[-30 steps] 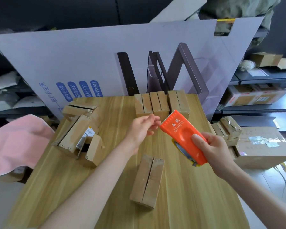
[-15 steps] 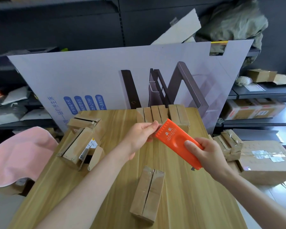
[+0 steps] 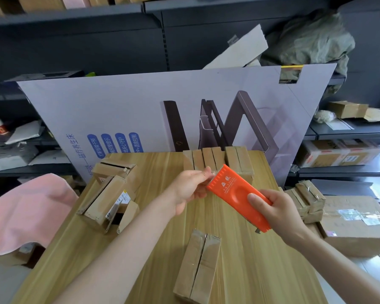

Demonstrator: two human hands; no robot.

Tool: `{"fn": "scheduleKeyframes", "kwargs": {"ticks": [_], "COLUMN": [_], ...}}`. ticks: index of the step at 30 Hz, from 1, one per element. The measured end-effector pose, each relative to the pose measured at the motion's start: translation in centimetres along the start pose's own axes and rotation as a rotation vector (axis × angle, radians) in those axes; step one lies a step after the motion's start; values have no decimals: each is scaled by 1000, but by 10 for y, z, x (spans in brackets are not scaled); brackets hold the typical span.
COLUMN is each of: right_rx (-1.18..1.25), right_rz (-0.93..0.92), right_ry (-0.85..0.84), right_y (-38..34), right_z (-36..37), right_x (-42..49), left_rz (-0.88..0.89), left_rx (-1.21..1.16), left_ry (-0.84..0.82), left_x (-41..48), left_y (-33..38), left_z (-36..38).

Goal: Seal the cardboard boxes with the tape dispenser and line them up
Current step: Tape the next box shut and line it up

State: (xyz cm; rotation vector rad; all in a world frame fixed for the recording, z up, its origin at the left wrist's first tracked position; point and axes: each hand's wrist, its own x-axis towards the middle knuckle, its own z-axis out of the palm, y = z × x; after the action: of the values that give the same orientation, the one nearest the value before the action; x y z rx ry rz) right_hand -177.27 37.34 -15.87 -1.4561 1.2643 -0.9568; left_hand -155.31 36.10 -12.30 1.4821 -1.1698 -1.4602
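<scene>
1. A row of boxes (image 3: pixel 217 159) is lined up at the table's (image 3: pixel 261 270) far edge.
2. The near box (image 3: pixel 198 264) looks untaped, its seam gaping. A heap of boxes (image 3: pixel 110 194) waits at the left.
3. The right hand (image 3: pixel 279 212) grips the tape dispenser (image 3: pixel 239 194) above the table. The left hand (image 3: pixel 191 189) pinches its toothed end, probably freeing tape.

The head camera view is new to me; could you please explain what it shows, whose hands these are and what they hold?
There is no machine: a person wears one camera on the head, looking down at their hands. The right hand grips an orange tape dispenser; the left hand pinches at its toothed end. On the wooden table one cardboard box lies nearest, flaps closed; three boxes stand in a row at the far edge, and a pile of boxes sits to the left.
</scene>
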Motion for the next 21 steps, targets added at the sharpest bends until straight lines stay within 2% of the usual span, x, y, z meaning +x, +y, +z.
{"fn": "scheduleKeyframes", "kwargs": {"ticks": [3,9,14,21], "right_rx": [18,-81,-185,-298], "right_rz": [2,-41,-52,67], "right_ry": [-26,-23,-17,-17], "right_y": [-3,-15,-16,10], "right_z": [1,10,5,-23], "right_x": [1,2,4,-4], "left_rz": [-54,6,17,-32], "left_rx": [-140,30,89,97], "left_ry": [35,269,314,448], "left_x": [4,14,25,45], "left_y": [0,0,-3,-37], "left_z": [-5,-10,-28,-60]}}
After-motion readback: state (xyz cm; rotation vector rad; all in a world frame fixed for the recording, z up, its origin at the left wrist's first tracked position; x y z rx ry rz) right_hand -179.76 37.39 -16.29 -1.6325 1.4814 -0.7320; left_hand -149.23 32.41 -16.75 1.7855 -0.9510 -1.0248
